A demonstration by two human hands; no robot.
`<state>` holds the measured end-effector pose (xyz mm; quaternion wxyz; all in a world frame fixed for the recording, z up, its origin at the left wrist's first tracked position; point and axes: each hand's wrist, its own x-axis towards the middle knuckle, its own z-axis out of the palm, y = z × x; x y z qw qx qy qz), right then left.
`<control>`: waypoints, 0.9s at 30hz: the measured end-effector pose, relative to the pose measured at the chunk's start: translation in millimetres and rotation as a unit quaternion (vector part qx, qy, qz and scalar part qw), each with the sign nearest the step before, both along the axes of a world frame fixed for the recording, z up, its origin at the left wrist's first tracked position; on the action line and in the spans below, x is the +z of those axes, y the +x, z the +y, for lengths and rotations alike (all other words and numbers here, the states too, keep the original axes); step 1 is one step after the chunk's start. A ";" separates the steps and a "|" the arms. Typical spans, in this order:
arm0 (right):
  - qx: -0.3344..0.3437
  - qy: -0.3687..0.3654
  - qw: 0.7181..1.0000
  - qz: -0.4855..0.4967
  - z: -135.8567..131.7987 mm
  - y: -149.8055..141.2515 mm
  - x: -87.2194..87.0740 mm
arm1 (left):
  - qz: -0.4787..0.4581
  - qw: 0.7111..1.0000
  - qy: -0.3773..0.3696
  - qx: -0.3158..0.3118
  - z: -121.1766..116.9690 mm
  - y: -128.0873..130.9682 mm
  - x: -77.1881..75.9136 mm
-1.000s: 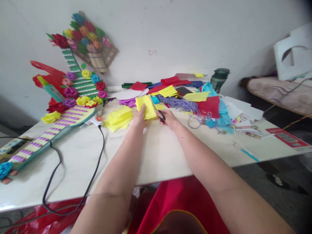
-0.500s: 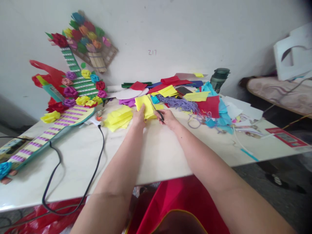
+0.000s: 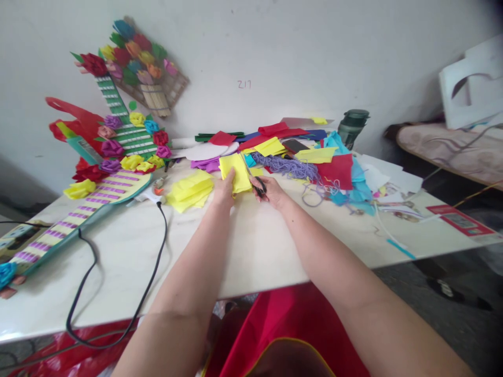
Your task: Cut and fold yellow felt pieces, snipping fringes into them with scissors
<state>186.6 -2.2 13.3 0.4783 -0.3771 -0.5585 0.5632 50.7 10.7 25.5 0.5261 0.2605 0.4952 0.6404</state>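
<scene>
My left hand (image 3: 225, 189) pinches a folded yellow felt piece (image 3: 234, 172) and holds it up over the white table (image 3: 255, 246). My right hand (image 3: 271, 191) is closed round the black handles of scissors (image 3: 254, 180), whose blades cut into the right edge of the yellow piece. A stack of cut yellow felt pieces (image 3: 190, 189) lies just left of my left hand. Purple yarn (image 3: 288, 166) lies just beyond my right hand.
A heap of red, blue and yellow felt scraps (image 3: 338, 170) covers the far right of the table. A decorated craft with paper roses (image 3: 118, 157) stands at the left. A black cable (image 3: 157, 251) crosses the front left. A green bottle (image 3: 352, 125) stands by the wall.
The scissors closed and opened slightly while staying at the yellow piece's edge. Both hands kept nearly the same place.
</scene>
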 end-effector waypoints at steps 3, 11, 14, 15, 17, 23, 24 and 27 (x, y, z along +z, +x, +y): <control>-0.004 0.014 1.000 -0.002 0.9 0.2 -0.9 | -0.007 1.000 0.001 -0.004 -1.4 1.1 0.6; -0.013 0.001 1.000 0.004 -0.1 -0.6 1.2 | -0.024 1.000 0.013 -0.012 -1.4 1.4 -0.8; -0.013 -0.003 1.000 0.005 -0.7 -1.0 2.5 | -0.026 0.999 0.018 -0.011 -2.6 1.9 0.5; -0.013 -0.003 1.000 0.004 -0.9 -1.0 2.9 | -0.029 0.999 0.017 -0.009 -3.3 2.1 1.4; -0.013 -0.001 1.000 0.000 -1.6 -1.0 3.5 | -0.035 0.999 0.015 -0.006 -4.9 2.6 3.3; -0.012 -0.012 1.000 -0.002 -2.0 -0.8 3.4 | -0.040 0.999 0.011 -0.003 -5.7 2.3 5.0; -0.012 -0.012 1.000 -0.001 -1.7 -0.7 3.2 | -0.037 0.999 0.011 -0.003 -5.3 2.0 4.6; -0.012 -0.010 1.000 0.005 -0.9 -0.4 2.6 | -0.024 1.000 0.013 -0.005 -3.8 1.3 3.1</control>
